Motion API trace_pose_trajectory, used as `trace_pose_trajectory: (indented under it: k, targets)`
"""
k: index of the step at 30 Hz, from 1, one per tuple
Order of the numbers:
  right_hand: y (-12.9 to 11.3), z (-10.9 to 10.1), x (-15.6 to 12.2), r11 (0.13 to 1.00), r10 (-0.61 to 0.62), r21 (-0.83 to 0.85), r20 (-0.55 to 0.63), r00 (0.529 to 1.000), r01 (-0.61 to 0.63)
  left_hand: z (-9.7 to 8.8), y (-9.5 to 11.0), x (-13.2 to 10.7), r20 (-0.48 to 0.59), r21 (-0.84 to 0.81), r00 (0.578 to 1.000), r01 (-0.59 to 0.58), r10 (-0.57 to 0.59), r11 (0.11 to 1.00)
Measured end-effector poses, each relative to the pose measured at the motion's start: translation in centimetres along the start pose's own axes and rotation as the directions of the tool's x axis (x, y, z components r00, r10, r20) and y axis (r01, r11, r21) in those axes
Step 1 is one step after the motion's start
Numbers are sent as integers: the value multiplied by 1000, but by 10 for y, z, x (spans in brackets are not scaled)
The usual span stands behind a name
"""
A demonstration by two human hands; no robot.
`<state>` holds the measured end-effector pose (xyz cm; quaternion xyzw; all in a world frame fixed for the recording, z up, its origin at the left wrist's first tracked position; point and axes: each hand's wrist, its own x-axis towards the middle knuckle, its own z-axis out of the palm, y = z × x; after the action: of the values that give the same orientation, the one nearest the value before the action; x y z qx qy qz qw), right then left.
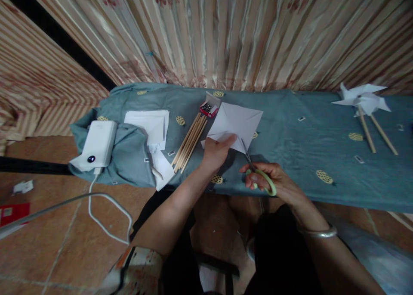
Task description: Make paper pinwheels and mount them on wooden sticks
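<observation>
A white square sheet of paper [237, 118], with crease lines and cuts toward its middle, is pinched at its near left side by my left hand [217, 152]. My right hand [266, 176] grips a pair of scissors [267, 182] with pale green handles. Its blades reach onto the near right part of the paper. Just left of the paper lies a bundle of several wooden sticks [190, 143]. At the top of the sticks an open small red box [209, 107] holds small dark metal pieces.
Two paper pinwheels [361, 97] on sticks lie at the right of the cloth-covered table [303, 157]. At left are a stack of white paper [151, 125], paper scraps [163, 170] and a white power bank [100, 144] with a cable [109, 234]. A pleated curtain [206, 36] hangs behind.
</observation>
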<state>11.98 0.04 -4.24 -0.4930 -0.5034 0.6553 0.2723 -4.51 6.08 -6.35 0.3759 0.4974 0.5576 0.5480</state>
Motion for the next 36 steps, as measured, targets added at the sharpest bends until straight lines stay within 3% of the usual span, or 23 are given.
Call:
trace_pose_trajectory:
  k: [7,16,23,36]
  targets:
    - [0,0,0,1000,-5,-8,4,1000,5,2,-1,0,-26,-8,1000,6,-6,1000]
    - [1,-2,-1,1000,-1,9,17,1000,1,2,-3,0,16,2,999,-36,36,999]
    - [-4,1,0,997,47,53,21,999,-48,1,-1,-2,-9,25,1000,10,-9,1000]
    - [-1,4,0,990,123,67,-17,992,-122,0,1,-4,-13,-113,999,-50,49,992]
